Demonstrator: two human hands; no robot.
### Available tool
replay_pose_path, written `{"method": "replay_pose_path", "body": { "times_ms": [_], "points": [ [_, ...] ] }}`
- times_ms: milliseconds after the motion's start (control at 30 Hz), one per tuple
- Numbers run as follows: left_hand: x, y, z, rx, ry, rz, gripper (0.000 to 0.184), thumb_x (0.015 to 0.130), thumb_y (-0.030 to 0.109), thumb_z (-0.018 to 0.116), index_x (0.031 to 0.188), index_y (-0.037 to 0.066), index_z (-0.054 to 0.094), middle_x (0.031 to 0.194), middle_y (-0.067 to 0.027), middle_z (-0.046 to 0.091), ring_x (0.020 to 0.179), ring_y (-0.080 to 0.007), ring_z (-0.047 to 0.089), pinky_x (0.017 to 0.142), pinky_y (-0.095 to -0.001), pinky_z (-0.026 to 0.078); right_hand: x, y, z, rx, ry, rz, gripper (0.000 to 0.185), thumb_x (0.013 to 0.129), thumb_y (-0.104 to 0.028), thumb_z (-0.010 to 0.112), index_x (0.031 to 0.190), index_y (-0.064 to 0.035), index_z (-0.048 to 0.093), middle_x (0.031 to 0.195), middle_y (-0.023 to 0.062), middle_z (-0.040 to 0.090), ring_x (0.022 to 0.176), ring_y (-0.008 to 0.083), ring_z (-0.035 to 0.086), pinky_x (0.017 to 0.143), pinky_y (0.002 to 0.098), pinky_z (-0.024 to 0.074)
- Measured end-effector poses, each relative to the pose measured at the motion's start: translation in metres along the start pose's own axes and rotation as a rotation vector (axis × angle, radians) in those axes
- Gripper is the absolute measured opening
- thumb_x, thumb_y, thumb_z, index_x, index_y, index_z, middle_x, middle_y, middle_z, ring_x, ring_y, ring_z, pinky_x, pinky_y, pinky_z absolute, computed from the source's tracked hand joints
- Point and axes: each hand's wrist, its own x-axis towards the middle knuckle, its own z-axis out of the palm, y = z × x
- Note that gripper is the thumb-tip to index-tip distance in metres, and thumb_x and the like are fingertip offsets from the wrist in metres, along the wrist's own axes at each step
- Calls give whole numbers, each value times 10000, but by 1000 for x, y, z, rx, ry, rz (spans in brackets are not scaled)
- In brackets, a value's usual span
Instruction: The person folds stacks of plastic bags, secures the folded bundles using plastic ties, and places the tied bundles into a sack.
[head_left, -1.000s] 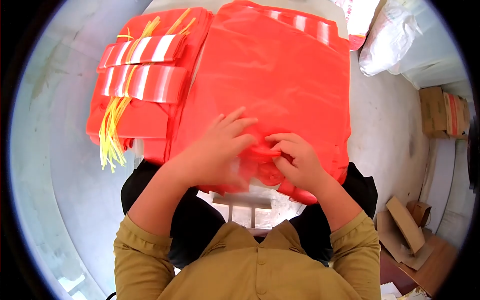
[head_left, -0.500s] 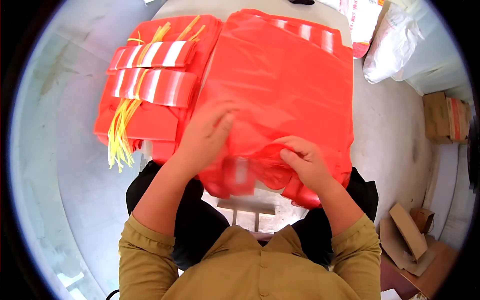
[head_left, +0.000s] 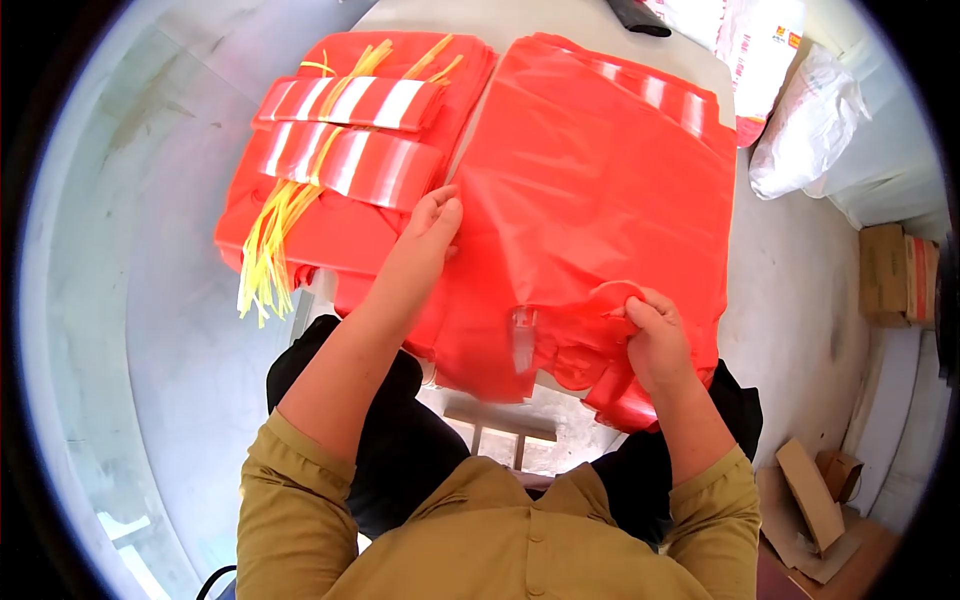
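Red pile (head_left: 600, 190) pinched near its front edge

The red pile, wide thin plastic with white stripes at its far right corner, lay on the pale table (head_left: 470, 18) straight in front of the person, its crumpled flaps reaching past the near edge. From where I stood, the right hand (head_left: 655, 335) had thumb and fingers closed on a gathered red fold by that crumpled side. The left hand (head_left: 437, 222) was at the pile's left border, fingers bent and thumb close to them; I couldn't tell whether they had caught any plastic.

Just beside it, on the left, sat a second red stack (head_left: 325, 225) with two striped bundles (head_left: 365, 165) on top. Yellow strips (head_left: 285, 225) ran across these and fanned out in a loose bunch at the near end. A dark object (head_left: 640, 17) showed at the table's far side. Off to the right stood a white sack (head_left: 808, 130), with a cardboard box (head_left: 885, 275) beyond it.
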Motion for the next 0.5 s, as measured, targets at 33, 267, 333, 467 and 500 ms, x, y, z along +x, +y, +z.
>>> {"method": "replay_pose_path", "body": {
  "times_ms": [33,267,333,467,500],
  "points": [
    [5,-4,-2,-41,3,-5,579,1136,438,462,1586,80,397,1518,-108,526,1359,-223,505,1121,-389,393,2,1,-4,18,-10,-4,197,1011,-113,606,1115,-28,751,1070,43,764,1020,156,689,960,320,512],
    [9,-5,3,-213,-7,-57,589,1115,438,524,1580,98,402,1440,-59,573,1257,-168,549,1059,-340,415,-1,0,-3,119,16,-49,141,994,-77,645,1070,-45,759,990,49,767,958,149,701,940,323,525],
    [8,-3,4,-251,-12,-51,595,1112,442,530,1582,101,402,1432,-54,577,1245,-166,552,1053,-336,416,0,1,-5,119,9,-50,143,994,-76,646,1081,-47,756,996,55,771,966,156,706,945,327,528],
    [5,1,8,-308,-36,-36,611,1114,415,541,1588,61,388,1519,-73,522,1334,-179,514,1109,-356,407,0,4,-9,201,-24,-58,147,992,-72,645,1091,-49,752,1003,58,774,983,168,715,956,341,535],
    [9,-4,6,-335,-53,-19,611,1115,409,543,1588,57,383,1524,-75,520,1344,-184,511,1122,-358,403,0,3,-9,211,-27,-53,148,991,-70,644,1092,-49,751,1004,58,775,987,173,717,960,345,536]
  ]
}}
